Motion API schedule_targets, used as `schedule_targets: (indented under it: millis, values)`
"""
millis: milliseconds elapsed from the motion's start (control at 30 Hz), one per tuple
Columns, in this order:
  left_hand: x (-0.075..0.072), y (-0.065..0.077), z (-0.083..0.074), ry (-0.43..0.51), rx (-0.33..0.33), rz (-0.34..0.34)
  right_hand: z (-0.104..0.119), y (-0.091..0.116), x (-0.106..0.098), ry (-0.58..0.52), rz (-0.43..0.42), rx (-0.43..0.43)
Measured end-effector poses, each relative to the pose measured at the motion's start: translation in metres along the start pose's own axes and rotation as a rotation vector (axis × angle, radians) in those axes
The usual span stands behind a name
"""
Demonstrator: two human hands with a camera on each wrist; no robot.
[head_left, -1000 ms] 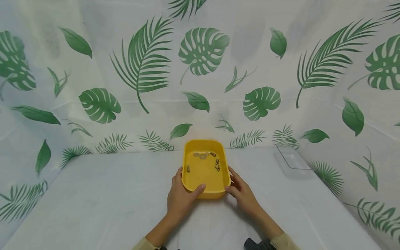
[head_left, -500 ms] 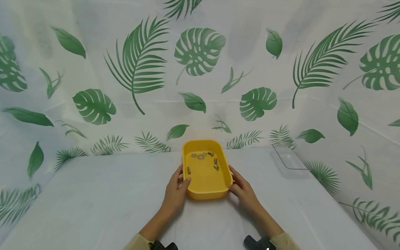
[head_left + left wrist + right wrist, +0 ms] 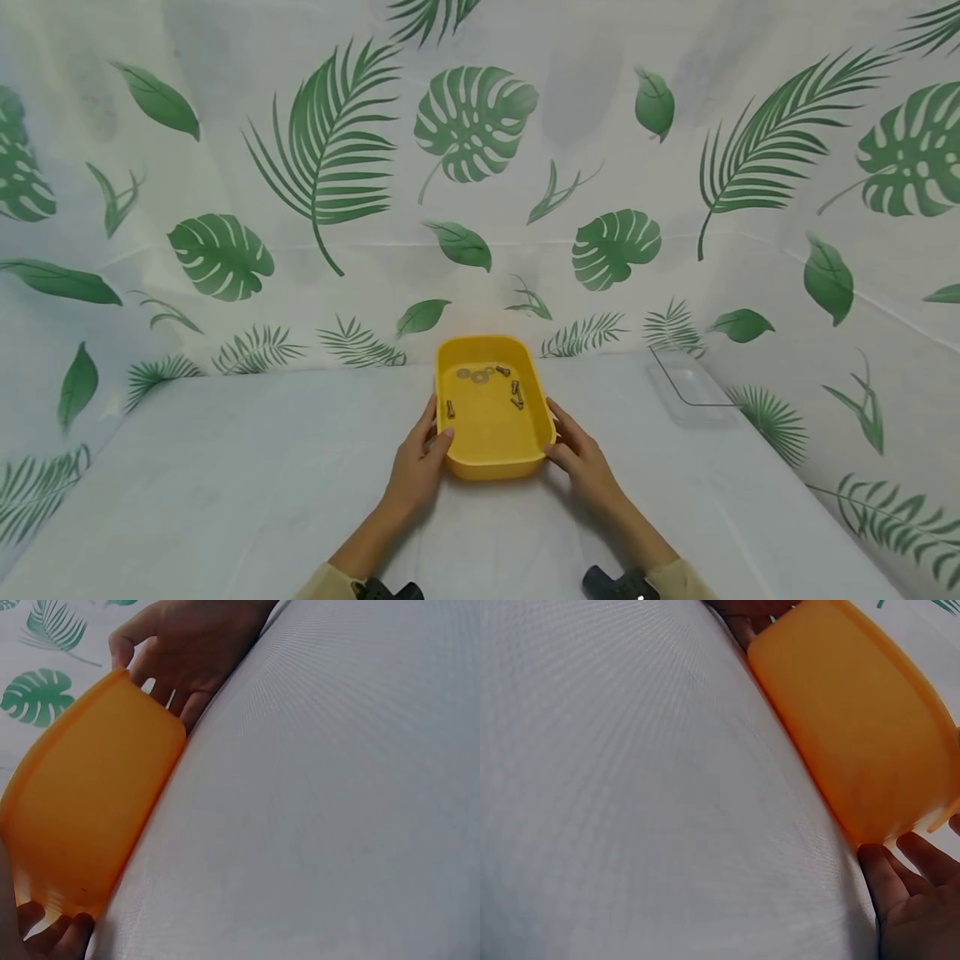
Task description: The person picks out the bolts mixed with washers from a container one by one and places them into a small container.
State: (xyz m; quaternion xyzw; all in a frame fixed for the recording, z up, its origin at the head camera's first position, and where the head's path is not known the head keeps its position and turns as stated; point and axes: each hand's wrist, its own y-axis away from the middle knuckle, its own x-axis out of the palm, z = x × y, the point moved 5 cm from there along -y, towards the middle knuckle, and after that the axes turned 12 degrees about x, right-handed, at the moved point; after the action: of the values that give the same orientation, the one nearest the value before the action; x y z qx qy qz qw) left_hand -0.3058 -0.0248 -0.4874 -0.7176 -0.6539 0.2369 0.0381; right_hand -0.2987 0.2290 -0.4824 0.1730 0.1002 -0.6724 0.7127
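A yellow plastic tray (image 3: 489, 437) sits on the white-covered table in the head view, its short side toward me. Several small screws (image 3: 451, 409) lie inside it, most toward the right. A small group of flat washers (image 3: 479, 377) rests near its far end. My left hand (image 3: 416, 467) grips the left side, thumb at the rim and fingers against the outer wall. On the opposite side my right hand (image 3: 588, 471) holds the near right corner, thumb at the rim. Both wrist views show the tray's near wall (image 3: 97, 787) close over the cloth, with fingertips low at its sides.
A clear plastic box (image 3: 693, 392) stands at the table's far right edge. Behind the table hangs a white curtain (image 3: 517, 275) printed with green leaves. White cloth (image 3: 262, 483) covers the table to both sides of the tray.
My left thumb has moved from the tray's front rim to its left rim, and the left hand has shifted left. The right hand keeps its hold. The head view has turned slightly right.
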Motion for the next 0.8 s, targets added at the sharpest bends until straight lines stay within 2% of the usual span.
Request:
schedule_targets:
  millis: [233, 500, 800]
  values:
    - [-0.0002, 0.0009, 0.0, 0.012, -0.013, 0.003, -0.0018, -0.0003, -0.0002, 0.012, -0.009, 0.004]
    - [-0.0025, 0.0007, 0.0034, 0.001, 0.007, 0.006, -0.0021, -0.0009, 0.0013, 0.002, -0.003, 0.012]
    - [-0.0018, 0.0006, 0.0037, -0.002, -0.017, -0.014, 0.0006, 0.0002, -0.0002, -0.003, -0.007, 0.045]
